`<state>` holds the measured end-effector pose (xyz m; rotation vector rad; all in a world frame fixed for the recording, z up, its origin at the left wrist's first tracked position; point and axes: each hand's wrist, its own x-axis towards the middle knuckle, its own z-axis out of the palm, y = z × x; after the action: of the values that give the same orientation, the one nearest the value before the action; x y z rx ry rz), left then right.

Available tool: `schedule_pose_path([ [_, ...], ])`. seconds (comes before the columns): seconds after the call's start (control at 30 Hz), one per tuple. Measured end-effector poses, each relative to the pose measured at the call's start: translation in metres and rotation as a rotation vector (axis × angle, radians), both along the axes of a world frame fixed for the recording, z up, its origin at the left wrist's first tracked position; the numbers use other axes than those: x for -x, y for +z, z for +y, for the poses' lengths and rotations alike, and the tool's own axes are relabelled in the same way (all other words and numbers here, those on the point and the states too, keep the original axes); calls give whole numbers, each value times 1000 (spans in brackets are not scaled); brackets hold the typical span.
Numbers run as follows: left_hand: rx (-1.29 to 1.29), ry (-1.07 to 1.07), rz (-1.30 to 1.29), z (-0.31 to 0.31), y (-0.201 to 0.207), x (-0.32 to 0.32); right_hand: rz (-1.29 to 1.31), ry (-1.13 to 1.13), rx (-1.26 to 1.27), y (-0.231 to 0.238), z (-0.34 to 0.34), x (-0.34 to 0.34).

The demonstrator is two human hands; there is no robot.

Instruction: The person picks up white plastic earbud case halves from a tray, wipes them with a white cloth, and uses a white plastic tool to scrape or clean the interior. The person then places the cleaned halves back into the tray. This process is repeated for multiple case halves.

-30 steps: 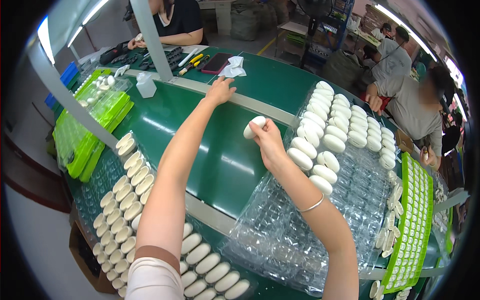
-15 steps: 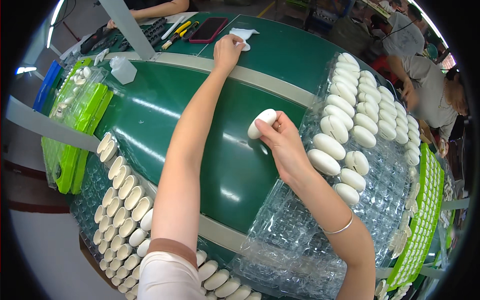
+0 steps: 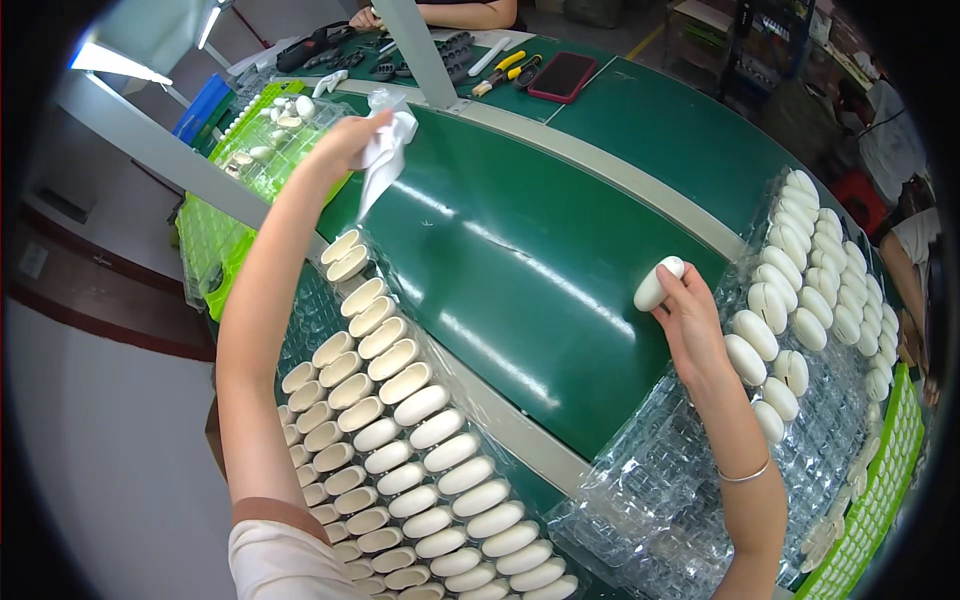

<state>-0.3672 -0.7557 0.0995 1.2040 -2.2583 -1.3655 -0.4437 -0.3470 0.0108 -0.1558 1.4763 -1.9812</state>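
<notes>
My left hand [image 3: 352, 138] is stretched to the far left, its fingers closed on a limp white cloth [image 3: 386, 158] that hangs down above the green table. Right behind the cloth, partly covered, shows a translucent plastic bottle [image 3: 388, 98]. On the other side, my right hand [image 3: 693, 312] pinches a glossy white oval case [image 3: 657, 286] between thumb and fingers, raised over the table. Close to that hand, a clear plastic tray [image 3: 690, 470] carries rows of similar white oval cases [image 3: 752, 334]. Between my arms lies another tray group, with open cream half shells [image 3: 380, 335] and closed white ones [image 3: 436, 429].
A grey metal post [image 3: 415, 50] rises at the back. Beyond the grey table strip lie a phone [image 3: 563, 77] and yellow-handled tools [image 3: 505, 68]. Green racks [image 3: 232, 272] stand at the left, another green rack [image 3: 880, 490] at the right. Other people sit at the far side and right.
My left hand has swung from the far table, carrying the cloth left to the bottle. My right hand still holds the oval case. The whole view has turned left.
</notes>
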Motion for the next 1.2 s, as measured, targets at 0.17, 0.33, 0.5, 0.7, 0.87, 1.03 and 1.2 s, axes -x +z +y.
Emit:
schedule_pose_path([
  [0.17, 1191, 276, 52, -94, 26, 7, -3, 39, -18, 2, -1, -1],
  [0.33, 1143, -57, -285, -79, -38, 49, -27, 29, -33, -1, 4, 0],
  [0.5, 1166, 16, -152, -83, -66, 60, -21, 20, -3, 2, 2, 4],
  [0.7, 1115, -24, -265, -95, -53, 60, -32, 31, -12, 2, 2, 0],
  [0.87, 1079, -14, -310, -83, -42, 55, -35, 16, -5, 1, -1, -1],
  [1.03, 1114, 15, -267, -92, -60, 54, 22, -4, -18, 0, 1, 0],
  [1.2, 1095, 28, -172, -91, -78, 53, 45, -8, 17, -3, 2, 3],
])
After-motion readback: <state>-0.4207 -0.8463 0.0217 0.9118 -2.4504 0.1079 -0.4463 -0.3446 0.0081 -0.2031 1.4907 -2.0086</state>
